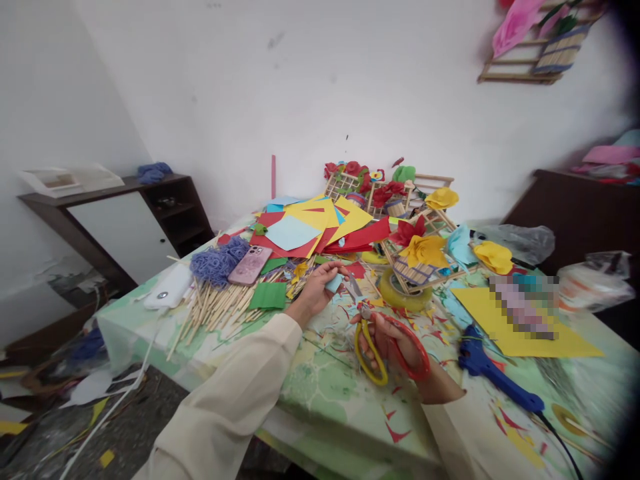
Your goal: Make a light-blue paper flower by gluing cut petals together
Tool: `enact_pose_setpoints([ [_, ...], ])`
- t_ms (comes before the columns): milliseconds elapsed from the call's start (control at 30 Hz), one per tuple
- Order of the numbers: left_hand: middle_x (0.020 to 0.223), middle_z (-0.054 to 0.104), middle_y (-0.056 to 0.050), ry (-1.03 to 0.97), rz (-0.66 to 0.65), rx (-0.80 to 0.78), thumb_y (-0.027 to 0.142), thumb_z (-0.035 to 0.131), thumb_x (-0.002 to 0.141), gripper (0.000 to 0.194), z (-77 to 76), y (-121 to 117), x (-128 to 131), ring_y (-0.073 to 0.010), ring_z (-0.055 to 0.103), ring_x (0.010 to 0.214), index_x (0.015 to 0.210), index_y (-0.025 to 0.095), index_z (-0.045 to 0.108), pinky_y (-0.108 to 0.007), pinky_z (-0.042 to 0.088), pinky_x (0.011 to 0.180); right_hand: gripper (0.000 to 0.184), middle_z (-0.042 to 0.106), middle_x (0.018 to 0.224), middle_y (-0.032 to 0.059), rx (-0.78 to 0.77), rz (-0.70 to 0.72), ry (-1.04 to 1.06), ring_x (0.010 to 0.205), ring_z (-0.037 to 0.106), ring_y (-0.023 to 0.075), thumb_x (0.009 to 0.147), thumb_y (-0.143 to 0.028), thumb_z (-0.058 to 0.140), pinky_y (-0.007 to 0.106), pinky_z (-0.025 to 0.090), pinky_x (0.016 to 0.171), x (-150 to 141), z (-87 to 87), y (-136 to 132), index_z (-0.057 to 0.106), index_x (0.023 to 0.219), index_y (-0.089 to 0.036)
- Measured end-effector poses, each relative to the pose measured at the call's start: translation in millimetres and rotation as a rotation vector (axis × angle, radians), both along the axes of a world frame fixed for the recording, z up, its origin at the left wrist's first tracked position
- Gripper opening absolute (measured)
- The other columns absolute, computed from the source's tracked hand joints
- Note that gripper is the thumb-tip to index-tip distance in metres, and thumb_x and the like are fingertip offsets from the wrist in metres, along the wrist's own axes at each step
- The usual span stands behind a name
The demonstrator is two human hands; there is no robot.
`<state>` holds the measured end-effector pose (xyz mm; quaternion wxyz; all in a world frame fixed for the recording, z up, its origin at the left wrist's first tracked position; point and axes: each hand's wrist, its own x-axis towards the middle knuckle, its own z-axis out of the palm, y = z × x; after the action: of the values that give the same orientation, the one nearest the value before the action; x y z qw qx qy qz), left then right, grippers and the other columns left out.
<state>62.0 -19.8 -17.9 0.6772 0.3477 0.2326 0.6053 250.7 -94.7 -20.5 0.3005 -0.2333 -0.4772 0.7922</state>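
Observation:
My left hand (320,291) is closed on a small piece of light blue paper (334,283), pinched between thumb and fingers above the table. In my right hand (395,347) is a pair of scissors (417,353) with one red and one yellow handle loop. Its blades are parted and point up and left, close beside the blue paper. Whether they touch the paper I cannot tell. Small red, yellow and blue paper scraps lie on the table under both hands. A folded green paper piece (268,296) lies left of my left hand.
Wooden sticks (213,308), purple-blue yarn (219,261) and a phone (250,265) lie at the left. Coloured sheets (295,233) and paper flowers (424,251) fill the back. A tape roll (406,293) stands beyond the scissors; a blue glue gun (495,373) lies right.

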Motion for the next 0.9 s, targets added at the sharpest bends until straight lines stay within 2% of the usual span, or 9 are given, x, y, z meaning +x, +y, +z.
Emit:
enact_pose_setpoints([
  [333,0.078,0.064,-0.002,-0.031,0.051,-0.058,0.012,0.061,0.077,0.014,3.1,2.0,-3.8,-0.0091,0.062,0.064,0.09,0.014,0.062,-0.017,0.048,0.053,0.044,0.059,0.064,0.0004,-0.007,-0.015,-0.006,0.042,0.051,0.0109,0.085,-0.051,0.046,0.021,0.039,0.037,-0.5,-5.1,-0.3,0.051,0.115,-0.018],
  [500,0.078,0.064,-0.003,-0.014,0.023,-0.005,0.014,0.063,0.077,0.014,0.6,3.6,-3.6,-0.0097,0.062,0.066,0.091,0.013,0.063,-0.019,0.049,0.059,0.046,0.059,0.064,0.0011,-0.024,-0.015,-0.008,0.043,0.051,0.0116,0.085,-0.052,0.047,0.022,0.04,0.037,-0.8,-6.6,0.1,0.05,0.116,-0.019],
  [667,0.08,0.066,-0.004,0.034,-0.038,0.044,0.018,0.066,0.076,0.024,-1.0,2.3,-3.3,-0.01,0.061,0.064,0.099,0.013,0.062,-0.02,0.047,0.057,0.043,0.059,0.063,0.0003,-0.006,-0.029,0.022,0.042,0.052,0.0113,0.085,-0.05,0.048,0.022,0.041,0.038,-2.2,-4.8,-1.0,0.05,0.113,-0.018],
  [900,0.098,0.067,-0.006,0.061,-0.148,0.072,0.014,0.072,0.07,0.044,3.2,-5.2,-1.5,-0.0101,0.063,0.067,0.111,0.016,0.056,-0.022,0.048,0.062,0.044,0.057,0.062,-0.0013,-0.008,-0.075,0.005,0.042,0.052,0.0113,0.081,-0.052,0.053,0.022,0.041,0.038,-4.0,-5.7,-1.7,0.052,0.109,-0.018],
])
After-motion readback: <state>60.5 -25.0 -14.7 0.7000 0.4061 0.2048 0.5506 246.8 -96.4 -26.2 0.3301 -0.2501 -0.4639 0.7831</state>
